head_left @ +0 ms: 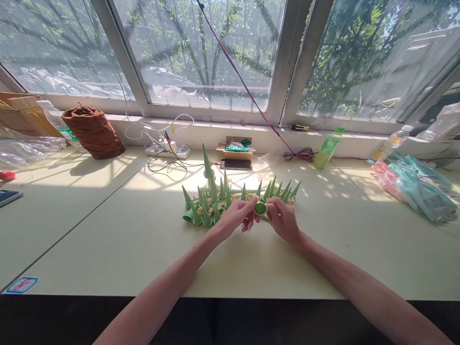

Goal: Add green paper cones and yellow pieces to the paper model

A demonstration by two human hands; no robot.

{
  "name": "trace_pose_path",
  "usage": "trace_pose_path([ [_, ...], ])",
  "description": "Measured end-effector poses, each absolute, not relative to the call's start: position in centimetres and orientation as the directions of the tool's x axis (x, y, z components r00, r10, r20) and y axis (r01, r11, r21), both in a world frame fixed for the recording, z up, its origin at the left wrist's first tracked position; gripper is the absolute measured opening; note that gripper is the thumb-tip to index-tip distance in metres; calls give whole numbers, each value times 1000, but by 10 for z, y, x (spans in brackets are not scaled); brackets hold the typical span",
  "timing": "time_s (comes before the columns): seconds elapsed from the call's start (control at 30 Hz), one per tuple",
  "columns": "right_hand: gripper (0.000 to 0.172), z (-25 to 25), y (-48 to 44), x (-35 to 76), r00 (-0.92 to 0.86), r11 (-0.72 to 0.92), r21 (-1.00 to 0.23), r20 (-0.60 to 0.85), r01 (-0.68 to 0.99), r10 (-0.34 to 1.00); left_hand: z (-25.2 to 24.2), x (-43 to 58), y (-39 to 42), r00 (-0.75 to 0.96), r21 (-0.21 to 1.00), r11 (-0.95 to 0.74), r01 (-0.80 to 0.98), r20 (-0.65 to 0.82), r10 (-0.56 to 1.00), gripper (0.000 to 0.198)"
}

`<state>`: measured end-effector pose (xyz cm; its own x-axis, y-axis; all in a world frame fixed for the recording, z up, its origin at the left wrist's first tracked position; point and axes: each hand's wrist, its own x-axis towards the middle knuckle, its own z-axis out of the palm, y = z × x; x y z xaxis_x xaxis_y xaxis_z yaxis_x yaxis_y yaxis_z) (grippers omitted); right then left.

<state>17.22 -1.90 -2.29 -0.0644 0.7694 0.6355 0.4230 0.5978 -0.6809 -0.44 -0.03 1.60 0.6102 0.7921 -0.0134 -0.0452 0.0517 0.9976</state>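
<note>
I see both hands meeting over the table [108, 230], just in front of the pile of cones [212, 201]. The left hand [235, 218] and the right hand [283, 220] together pinch one green cone [260, 208] between thumb and fingertips, its round open end facing the camera. The other fingers are loosely curled. The green cone sits between the two hands, and I cannot tell whether it touches the pile.
</note>
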Motion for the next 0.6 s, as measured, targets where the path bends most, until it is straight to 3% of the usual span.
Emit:
trace_pose_path([
  [0.6,29,-24,-16,173,-75,573,-677,614,462,786,17,-8,-1,581,982,-169,86,89,809,40],
])
